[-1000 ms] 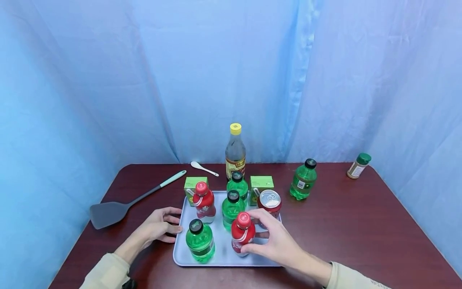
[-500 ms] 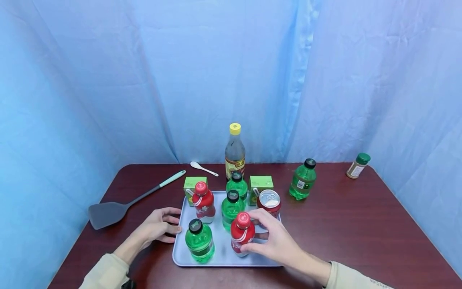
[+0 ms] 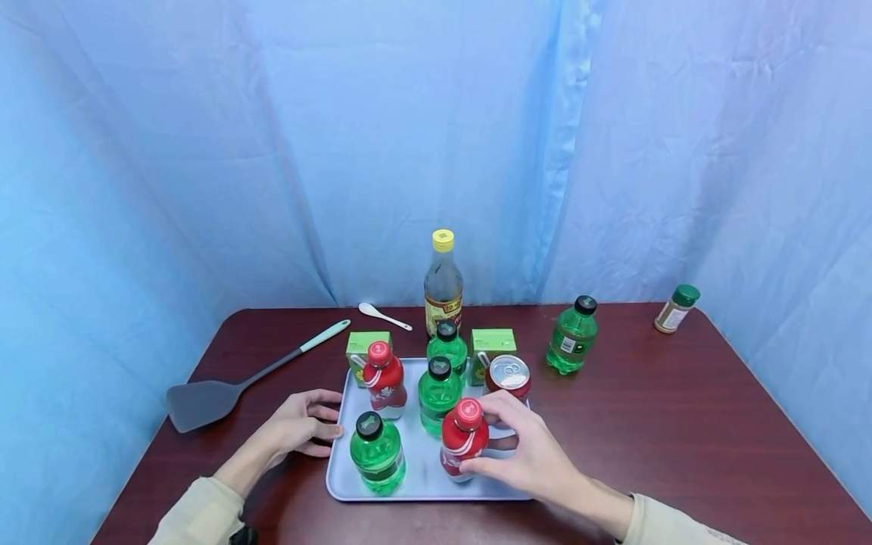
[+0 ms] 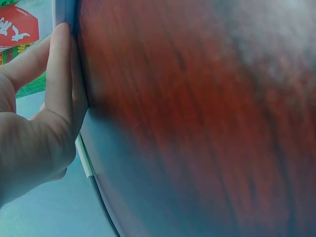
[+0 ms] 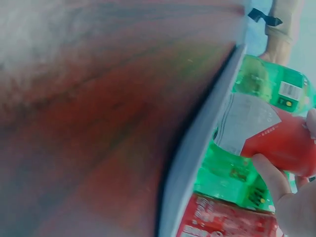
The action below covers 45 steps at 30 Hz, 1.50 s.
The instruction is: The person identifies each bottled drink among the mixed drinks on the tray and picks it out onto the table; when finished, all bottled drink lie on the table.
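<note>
Red bottle (image 3: 465,440), near five o'clock on the tray (image 3: 421,465), has moved a bit toward three o'clock, so I think its spot isn't settled. My right hand (image 3: 527,448) pinches it; my left hand (image 3: 300,425) rests loose fingers at the tray's nine o'clock edge.

Left arm (image 3: 238,473): angled inward from the lower left, beige sleeve (image 3: 204,511) ending short of the wrist.
Left hand (image 3: 303,428): inward-facing, fingers (image 4: 60,64) extended and slightly bent; they overlap in the wrist view, so each one's exact bend is hard to judge.
Right arm (image 3: 599,503): reaching in from the lower right, cuff (image 3: 636,518) also beige.
Right hand (image 3: 527,450): pinching, index finger (image 3: 500,405) arched, thumb (image 3: 484,467) opposite, on the nearer side.
</note>
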Available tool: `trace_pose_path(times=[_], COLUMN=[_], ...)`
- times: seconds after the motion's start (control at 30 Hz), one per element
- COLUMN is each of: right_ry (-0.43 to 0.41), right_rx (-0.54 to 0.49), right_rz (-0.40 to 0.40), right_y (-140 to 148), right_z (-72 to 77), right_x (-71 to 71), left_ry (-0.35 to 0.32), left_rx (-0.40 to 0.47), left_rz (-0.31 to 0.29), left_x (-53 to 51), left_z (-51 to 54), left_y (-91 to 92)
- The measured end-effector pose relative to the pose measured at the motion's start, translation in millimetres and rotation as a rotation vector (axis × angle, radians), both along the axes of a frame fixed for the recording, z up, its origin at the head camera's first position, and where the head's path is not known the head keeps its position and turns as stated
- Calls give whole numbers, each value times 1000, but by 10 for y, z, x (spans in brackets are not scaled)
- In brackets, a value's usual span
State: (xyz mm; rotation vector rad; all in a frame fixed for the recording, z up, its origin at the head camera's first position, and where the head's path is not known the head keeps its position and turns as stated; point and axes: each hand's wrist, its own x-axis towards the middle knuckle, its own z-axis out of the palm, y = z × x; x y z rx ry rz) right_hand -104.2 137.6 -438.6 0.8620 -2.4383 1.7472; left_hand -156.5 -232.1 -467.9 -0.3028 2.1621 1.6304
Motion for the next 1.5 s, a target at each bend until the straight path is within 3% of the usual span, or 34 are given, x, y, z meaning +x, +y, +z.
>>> trace_pose_path(times=[0.2, 0.4, 0.77, 0.93, 1.13, 1.33, 1.5], right_ry=[34, 14, -40, -25, 18, 83, 63], right_rx=[-1, 6, 49, 90, 122, 170, 177], right_rz=[18, 36, 133, 124, 19, -175, -355], right_y=[100, 279, 701, 949, 1250, 1576, 1835], right_z=[137, 250, 464, 551, 591, 614, 589], right_x=[13, -18, -185, -269, -365, -436, -486], left_ry=[-6, -6, -8, -6, -5, 3, 9], left_rx=[-2, -4, -2, -6, -1, 3, 2], left_rz=[4, 3, 6, 6, 4, -1, -3], left_x=[0, 2, 10, 20, 21, 8, 4], left_z=[14, 2, -17, -19, -17, -13, -14], left_y=[-2, -4, -10, -11, -16, -10, -4])
